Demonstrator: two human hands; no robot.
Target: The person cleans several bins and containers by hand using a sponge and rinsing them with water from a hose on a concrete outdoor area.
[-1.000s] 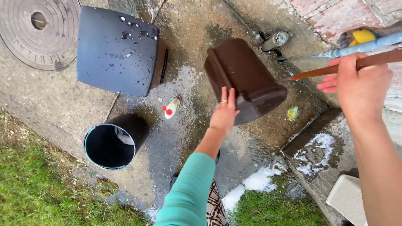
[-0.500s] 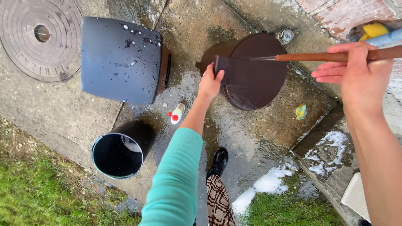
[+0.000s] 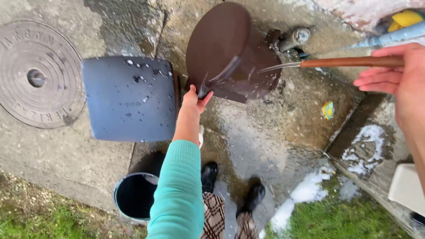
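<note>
Gripping the rim of a brown plastic pot (image 3: pixel 230 53), the left hand (image 3: pixel 195 99) is closing its fingers on the lower edge and holding the pot tilted above the wet concrete ground (image 3: pixel 274 132); the pot is sitting at the top middle of the view, just right of a dark blue container (image 3: pixel 130 99) that is lying on its side with water drops on it; the right hand (image 3: pixel 400 84) is curling around a brown hose (image 3: pixel 354 62) near the right edge, and a thin stream of water (image 3: pixel 279 67) is running from the hose tip onto the pot's side; a round metal manhole cover (image 3: pixel 37 75) is lying at the far left, well apart from the pot; a dark round bucket (image 3: pixel 135 194) is standing near the bottom, beside the teal sleeve (image 3: pixel 179 190); two black shoes (image 3: pixel 230 186) are showing below the arm; white foam (image 3: pixel 305 190) is spreading on the ground by the grass (image 3: pixel 336 221); a metal tap (image 3: pixel 294 37) is sticking out just right of the pot.
</note>
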